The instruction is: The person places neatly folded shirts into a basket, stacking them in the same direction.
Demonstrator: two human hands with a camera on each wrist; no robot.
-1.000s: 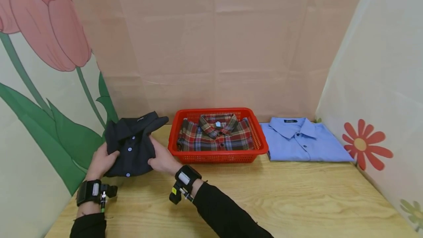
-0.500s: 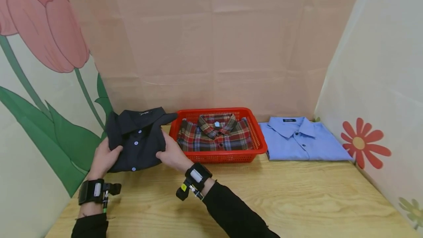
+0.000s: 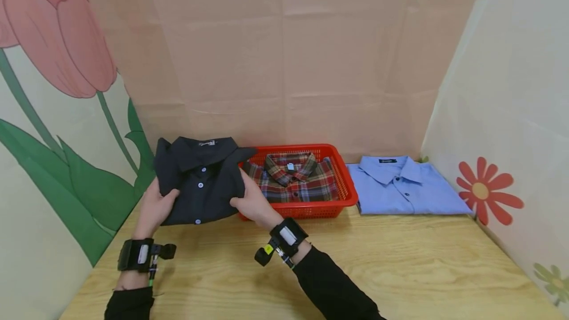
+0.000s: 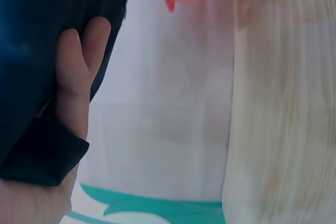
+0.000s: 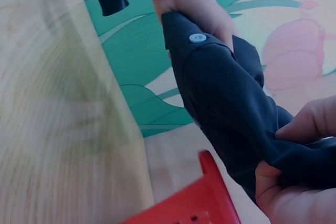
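Note:
A folded dark navy shirt [image 3: 200, 181] with pale buttons is held up off the wooden table [image 3: 311, 265], just left of a red basket [image 3: 344, 181]. My left hand [image 3: 155, 206] grips the shirt's left edge, thumb on top. My right hand [image 3: 253, 204] grips its right edge, beside the basket's front left corner. The shirt's collar corner overlaps the basket's left rim. In the left wrist view, fingers [image 4: 79, 77] curl under the dark shirt [image 4: 42, 35]. In the right wrist view the dark shirt [image 5: 231, 103] hangs between both hands above the red basket [image 5: 194, 205].
A folded red plaid shirt [image 3: 293, 181] lies in the basket. A folded light blue shirt [image 3: 402, 186] lies on the table to the basket's right. Flower-printed panels wall in the left, back and right sides.
Both hands have lifted the dark shirt and carried it to the right, from the table's left side to the basket's left rim.

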